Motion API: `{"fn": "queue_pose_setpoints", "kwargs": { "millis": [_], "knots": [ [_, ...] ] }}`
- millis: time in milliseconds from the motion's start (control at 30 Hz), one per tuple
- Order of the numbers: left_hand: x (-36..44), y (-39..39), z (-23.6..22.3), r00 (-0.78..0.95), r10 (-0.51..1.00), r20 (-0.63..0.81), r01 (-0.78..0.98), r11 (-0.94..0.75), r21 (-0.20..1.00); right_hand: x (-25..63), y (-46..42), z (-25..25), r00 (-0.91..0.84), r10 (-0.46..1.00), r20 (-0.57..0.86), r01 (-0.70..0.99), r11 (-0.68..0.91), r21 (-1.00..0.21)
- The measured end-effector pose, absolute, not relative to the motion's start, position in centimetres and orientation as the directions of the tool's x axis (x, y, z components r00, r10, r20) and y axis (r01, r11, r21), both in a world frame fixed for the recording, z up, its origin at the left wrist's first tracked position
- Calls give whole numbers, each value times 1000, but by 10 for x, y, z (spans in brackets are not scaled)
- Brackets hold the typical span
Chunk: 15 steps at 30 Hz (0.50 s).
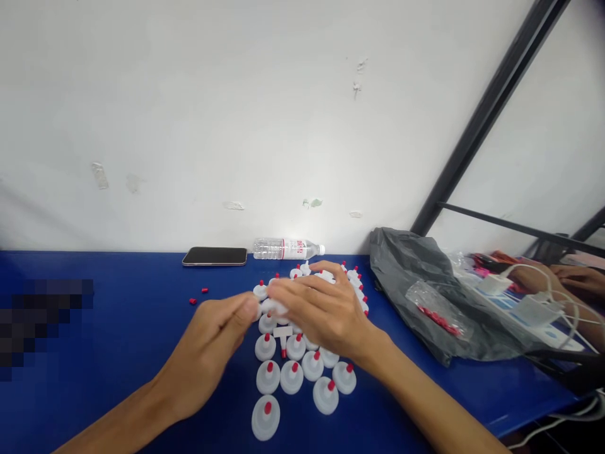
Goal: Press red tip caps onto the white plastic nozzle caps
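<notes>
White cap (275, 307) between hands, toward the back edge of the worktop (118, 353).
I clamp the blurred cap with my left hand (208, 347); for my right hand (328, 315), I cannot tell the grip. Red-tipped caps (265, 419) stand below.

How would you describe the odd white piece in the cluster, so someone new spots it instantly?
On the blue table, find the cluster of round white pieces nearer the person than the clear bottle. Towards its left side is the odd piece. Its white part looks rectangular, with the red tip pointing towards the person; its neighbours show round bases.
</notes>
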<state>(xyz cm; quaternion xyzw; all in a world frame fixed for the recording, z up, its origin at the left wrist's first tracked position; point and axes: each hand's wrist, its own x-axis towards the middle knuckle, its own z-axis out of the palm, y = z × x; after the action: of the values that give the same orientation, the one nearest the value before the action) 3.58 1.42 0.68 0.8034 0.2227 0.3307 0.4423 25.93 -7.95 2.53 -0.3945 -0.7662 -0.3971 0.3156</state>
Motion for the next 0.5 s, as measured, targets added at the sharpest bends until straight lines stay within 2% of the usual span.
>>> {"fn": "queue_pose_setpoints", "kwargs": {
  "millis": [67, 100, 133, 167, 200, 267, 367, 500],
  "knots": [
    [29, 30, 8, 607, 730, 313, 91, -455, 886, 281, -80, 30, -406, 357, 841, 903, 298, 309],
    [26, 39, 10, 533, 754, 383, 138, -525, 840, 293, -81, 32, -319, 369, 873, 942, 223, 250],
    [23, 49, 11, 505, 715, 484, 222, -649, 727, 306, -81, 35, -205, 362, 909, 976, 148, 161],
    [20, 57, 13, 507, 647, 570, 344, -758, 555, 317, -80, 36, -69, 367, 928, 996, 73, 45],
    [18, 65, 13, 515, 616, 596, 385, -788, 481, 325, -79, 37, 48, 410, 911, 998, 20, -61],
    [18, 75, 9, 611, 526, 591, 427, -848, 313, 334, -76, 35, 157, 507, 848, 986, -28, -166],
    [23, 79, -5, 746, 435, 504, 414, -896, 160, 331, -70, 26, 133, 644, 754, 987, -16, -161],
    [27, 76, -21, 817, 397, 418, 393, -914, 101, 324, -65, 15, 102, 775, 624, 990, -17, -142]
  ]
}}
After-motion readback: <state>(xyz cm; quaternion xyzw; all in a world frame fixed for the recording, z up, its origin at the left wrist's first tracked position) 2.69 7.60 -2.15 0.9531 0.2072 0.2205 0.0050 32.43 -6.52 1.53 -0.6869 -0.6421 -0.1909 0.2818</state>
